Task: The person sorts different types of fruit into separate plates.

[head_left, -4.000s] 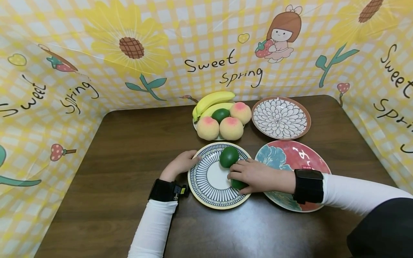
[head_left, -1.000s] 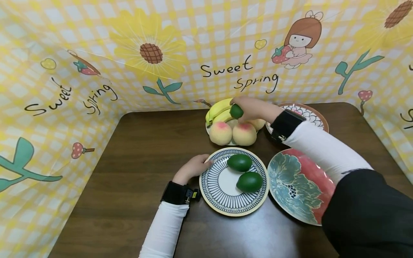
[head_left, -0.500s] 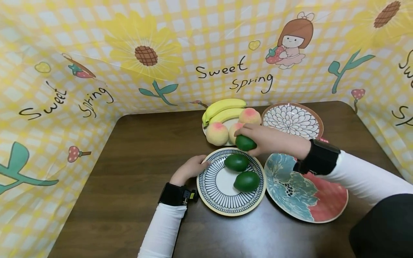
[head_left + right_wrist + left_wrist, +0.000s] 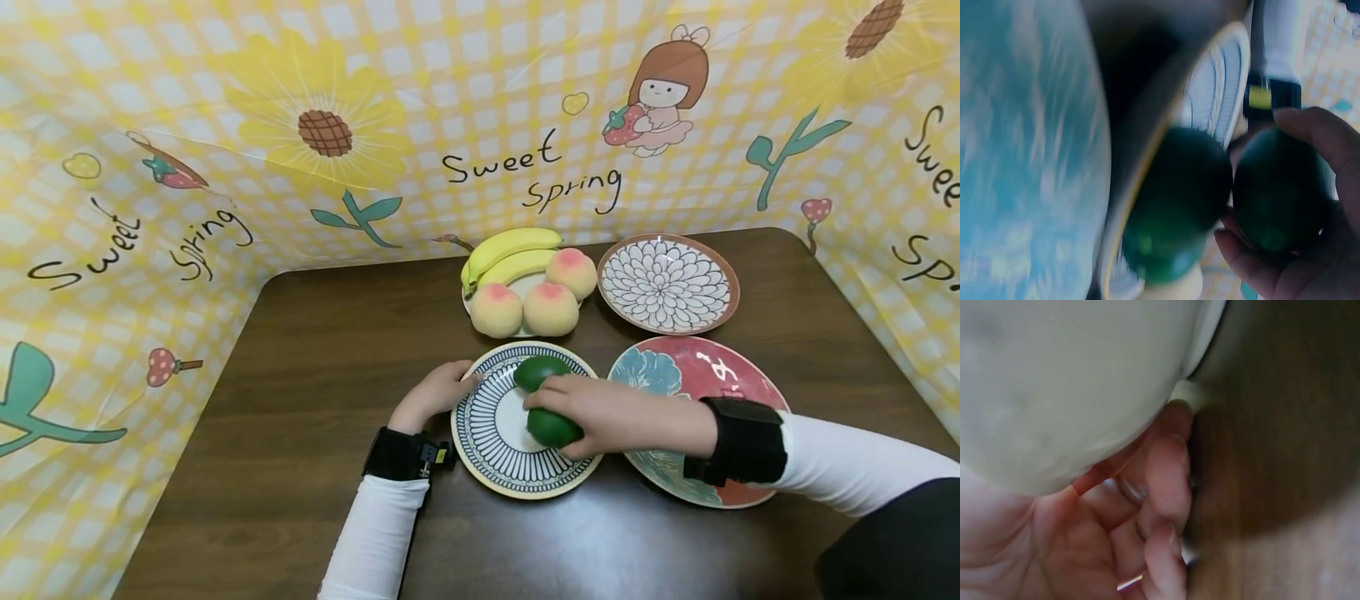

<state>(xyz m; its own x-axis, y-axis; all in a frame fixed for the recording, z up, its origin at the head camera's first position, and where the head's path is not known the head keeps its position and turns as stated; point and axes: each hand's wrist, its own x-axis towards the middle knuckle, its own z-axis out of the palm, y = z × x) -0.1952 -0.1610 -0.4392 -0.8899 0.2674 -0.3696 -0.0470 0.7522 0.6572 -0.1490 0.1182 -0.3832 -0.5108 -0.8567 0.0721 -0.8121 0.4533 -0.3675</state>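
Left hand (image 4: pixel 431 398) and right hand (image 4: pixel 588 410) are both curled round something: the plate (image 4: pixel 478 433), round and striped, is pinched at its rim by the left; a green fruit (image 4: pixel 1282 190), smooth and oval, is clasped over the plate by the right. Matt peaches (image 4: pixel 497 313) and curved bananas (image 4: pixel 512 247) are set behind the plate.

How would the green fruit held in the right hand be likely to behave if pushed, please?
The green fruit would probably roll, since its sides are rounded. It may feel a little slippery, as its skin looks smooth. It also seems fairly firm: the fingers leave no visible dent.
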